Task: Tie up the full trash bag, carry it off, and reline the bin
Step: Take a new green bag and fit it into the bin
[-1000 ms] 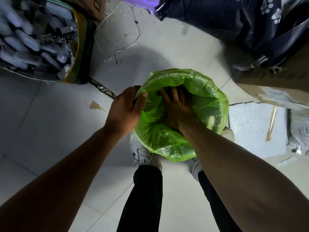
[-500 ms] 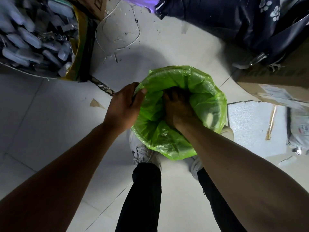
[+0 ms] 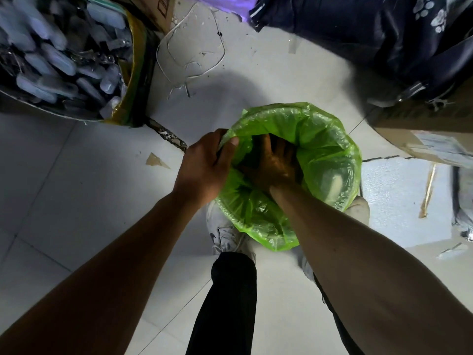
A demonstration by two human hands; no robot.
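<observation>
A bright green plastic bag (image 3: pixel 325 139) lines a round bin on the floor between my feet, its edge folded over the rim and hanging down the near side. My left hand (image 3: pixel 204 167) pinches the bag's edge at the bin's left rim, thumb on top. My right hand (image 3: pixel 273 162) is inside the bag, fingers spread flat and pressed down against the plastic. The bin itself is almost wholly covered by the bag.
A large sack of clear plastic bottles (image 3: pixel 58 60) stands at the back left. Dark bags with paw prints (image 3: pixel 371 34) and a cardboard box (image 3: pixel 435 134) crowd the back right. White cord loops (image 3: pixel 189 47) and paper scraps lie on the tiled floor.
My right hand has pushed a little deeper and leftward inside the bag with fingers spreading. My left hand has kept its hold on the rim.
</observation>
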